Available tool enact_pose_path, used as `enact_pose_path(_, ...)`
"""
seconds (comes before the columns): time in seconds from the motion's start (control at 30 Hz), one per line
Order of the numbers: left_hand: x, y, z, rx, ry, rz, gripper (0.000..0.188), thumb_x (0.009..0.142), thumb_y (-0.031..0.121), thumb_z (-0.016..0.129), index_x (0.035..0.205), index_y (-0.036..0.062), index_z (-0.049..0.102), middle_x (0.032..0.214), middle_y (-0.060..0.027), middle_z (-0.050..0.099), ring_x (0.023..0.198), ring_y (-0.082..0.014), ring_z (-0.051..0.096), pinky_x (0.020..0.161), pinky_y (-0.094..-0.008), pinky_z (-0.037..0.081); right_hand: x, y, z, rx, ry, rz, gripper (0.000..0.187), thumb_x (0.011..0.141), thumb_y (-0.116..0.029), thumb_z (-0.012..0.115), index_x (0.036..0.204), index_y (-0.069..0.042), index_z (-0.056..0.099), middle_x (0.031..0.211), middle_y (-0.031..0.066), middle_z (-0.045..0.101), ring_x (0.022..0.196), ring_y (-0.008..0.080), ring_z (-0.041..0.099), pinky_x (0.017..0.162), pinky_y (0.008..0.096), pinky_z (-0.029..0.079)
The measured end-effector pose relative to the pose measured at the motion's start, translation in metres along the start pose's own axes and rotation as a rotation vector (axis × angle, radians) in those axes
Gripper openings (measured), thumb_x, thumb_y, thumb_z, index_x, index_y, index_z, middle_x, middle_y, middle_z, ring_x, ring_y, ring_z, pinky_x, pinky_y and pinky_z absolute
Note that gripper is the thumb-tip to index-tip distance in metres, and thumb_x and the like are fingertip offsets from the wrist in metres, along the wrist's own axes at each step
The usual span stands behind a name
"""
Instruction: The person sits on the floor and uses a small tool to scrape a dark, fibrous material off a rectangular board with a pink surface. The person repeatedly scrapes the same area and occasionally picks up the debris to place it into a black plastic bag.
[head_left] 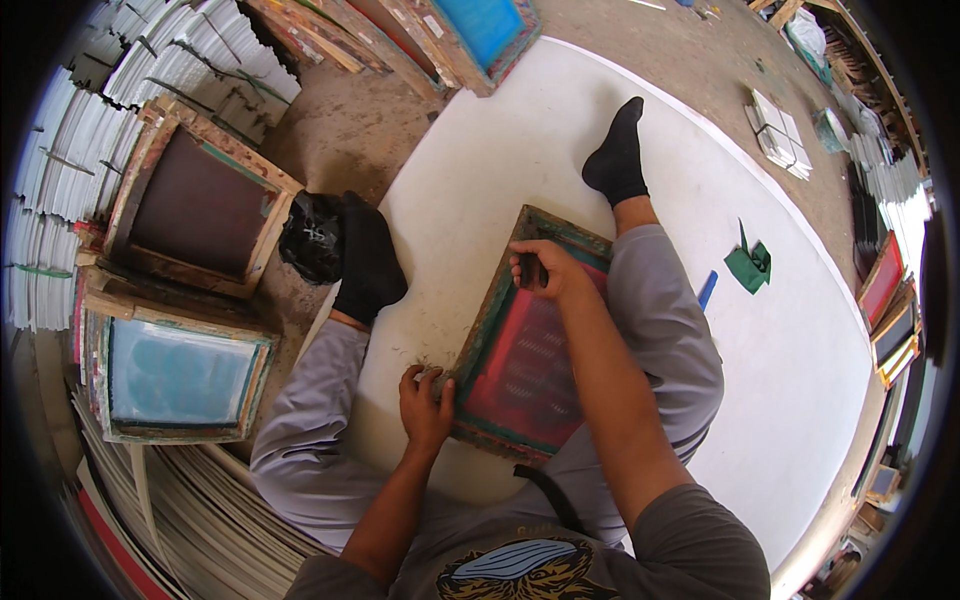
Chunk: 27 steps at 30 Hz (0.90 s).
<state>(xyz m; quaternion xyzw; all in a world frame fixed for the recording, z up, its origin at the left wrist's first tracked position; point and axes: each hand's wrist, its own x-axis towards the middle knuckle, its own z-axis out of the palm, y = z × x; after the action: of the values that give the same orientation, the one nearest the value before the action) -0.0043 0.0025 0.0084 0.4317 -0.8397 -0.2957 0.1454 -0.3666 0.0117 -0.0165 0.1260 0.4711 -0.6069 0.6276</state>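
White surface: broad, smooth and pale (780,400), bearing the seated person and the work.
Legs: grey trousers (660,320) spread wide, probably to leave room for the frame between them.
Frame: worn wooden rectangle (488,316) lying aslant between the legs, presumably for easy reach; rim stained green.
Mesh: flat, reddish-pink panel (525,365) with rows of pale marks, set inside the rim.
Right hand: (546,271) over the frame's far part, fingers curled round a small dark piece (532,272).
Left hand: (427,412) at the frame's left edge, perhaps steadying it; fingers bent, slightly apart, whether pinching anything I cannot tell.
Crumbs: dark, gritty specks (425,357) beside the left fingers.
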Motion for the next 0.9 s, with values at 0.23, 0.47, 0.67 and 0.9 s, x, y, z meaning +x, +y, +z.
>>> enact_pose_path(0.23,0.000,0.004,0.000,0.033,0.022,0.022,0.031,0.093,0.028,0.073,0.115,0.0064,0.072,0.130,-0.0196,0.056,0.117,-0.0381,0.057,0.094,-0.0468,0.050,-0.011,-0.012,-0.001,-0.266,0.099,0.035,0.010,0.085,-0.008,0.069,0.078,-0.003,0.064,0.069,0.0085,0.065,0.055,0.0216,0.063,0.052,0.0368,0.055)
enact_pose_path(0.47,-0.001,-0.004,0.005,-0.007,0.011,0.010,0.031,0.093,0.028,0.073,0.115,0.0060,0.071,0.130,-0.0203,0.057,0.117,-0.0402,0.057,0.095,-0.0470,0.049,-0.008,-0.011,-0.005,-0.405,0.158,-0.023,0.007,0.081,-0.006,0.067,0.077,-0.002,0.064,0.069,0.0102,0.064,0.053,0.0222,0.063,0.047,0.0384,0.053)
enact_pose_path(0.67,-0.002,-0.003,0.003,0.032,-0.001,0.018,0.032,0.094,0.029,0.072,0.116,0.0054,0.071,0.131,-0.0200,0.056,0.118,-0.0400,0.057,0.095,-0.0474,0.050,-0.019,-0.012,-0.002,-0.537,0.197,-0.080,0.009,0.079,-0.007,0.068,0.080,0.000,0.063,0.068,0.0118,0.064,0.052,0.0227,0.063,0.047,0.0390,0.054)
enact_pose_path(0.9,-0.002,-0.001,0.002,-0.011,-0.006,-0.014,0.031,0.094,0.028,0.071,0.114,0.0051,0.072,0.131,-0.0200,0.057,0.118,-0.0388,0.057,0.095,-0.0469,0.050,-0.009,0.002,0.001,-0.601,0.277,-0.281,0.009,0.075,0.001,0.066,0.081,0.004,0.060,0.062,0.0135,0.061,0.042,0.0235,0.058,0.038,0.0393,0.046)
